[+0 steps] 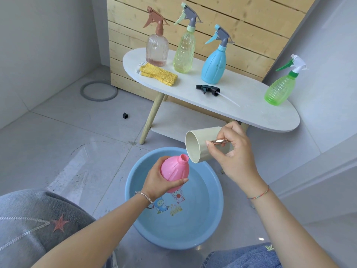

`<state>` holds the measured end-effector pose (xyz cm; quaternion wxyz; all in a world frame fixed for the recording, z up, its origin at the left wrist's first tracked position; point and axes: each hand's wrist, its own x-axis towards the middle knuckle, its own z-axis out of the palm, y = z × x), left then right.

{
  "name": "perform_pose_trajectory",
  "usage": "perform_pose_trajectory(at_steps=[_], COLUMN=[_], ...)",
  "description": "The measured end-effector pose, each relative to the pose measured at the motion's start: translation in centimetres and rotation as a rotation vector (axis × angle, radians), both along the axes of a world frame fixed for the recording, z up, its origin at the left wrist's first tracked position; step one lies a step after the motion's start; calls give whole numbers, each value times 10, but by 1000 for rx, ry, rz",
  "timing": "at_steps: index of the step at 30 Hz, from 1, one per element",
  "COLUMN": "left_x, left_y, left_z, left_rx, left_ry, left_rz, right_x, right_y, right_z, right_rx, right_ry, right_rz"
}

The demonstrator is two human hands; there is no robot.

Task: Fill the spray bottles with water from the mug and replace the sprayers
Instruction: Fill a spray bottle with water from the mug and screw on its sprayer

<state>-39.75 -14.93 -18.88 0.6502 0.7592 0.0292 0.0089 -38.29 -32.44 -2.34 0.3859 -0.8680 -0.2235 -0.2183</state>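
1. Gripped round its belly by the left hand (160, 183), the pink bottle (173, 170) is held tilted, with its open neck turned up toward the mug. Its sprayer is off, so water can be poured straight in.
2. The mug (201, 145) is held by the right hand (233, 155), whose fingers are curled round the shiny handle. It is tipped on its side with its lip just beside the bottle's neck, as for pouring. No stream of water can be made out.
3. Both are kept above the blue basin (133, 206), which holds shallow water. Spills are probably meant to be caught there, and the mug refilled from it.
4. On the white table (270, 117), a black sprayer (207, 89) is laid on its side with its tube pointing right. It is judged to belong to the pink bottle and to be kept within reach for refitting.
5. At the table's right end a green bottle (278, 89) is stood upright with its sprayer on.
6. Farther back, a blue bottle (213, 66), a pale green bottle (183, 55) and a clear bottle (156, 50) are stood upright and capped. A little liquid is seen in the clear one.
7. A yellow cloth (158, 74) is laid in front of them, likely for wiping drips.
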Motion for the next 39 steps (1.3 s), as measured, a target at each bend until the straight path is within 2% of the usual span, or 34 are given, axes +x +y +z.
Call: perform_pose_trajectory(at_steps=[3, 11, 13, 21, 25, 32, 35, 39], left_x=[1, 6, 7, 19, 32, 75, 96, 127], left_y=[1, 6, 9, 15, 14, 2, -5, -16], left_z=[0, 16, 24, 65, 92, 150, 168, 186], left_rx=[-12, -76, -81, -82, -74, -65, -84, -78], left_ry=[5, 8, 3, -65, -111, -196, -198, -204], left_rz=[13, 65, 76, 84, 87, 76, 102, 110], right_x=[6, 14, 16, 10, 11, 48, 73, 116], right_y=[-11, -36, -43, -64, -73, -100, -118, -144], right_z=[-4, -29, -32, -34, -28, 8, 25, 38], right_rx=[15, -204, -203, 274, 689, 1149, 1247, 1270], right_ry=[22, -3, 10, 266, 434, 436, 421, 375], right_rz=[-48, -26, -38, -178, -220, -279, -316, -412])
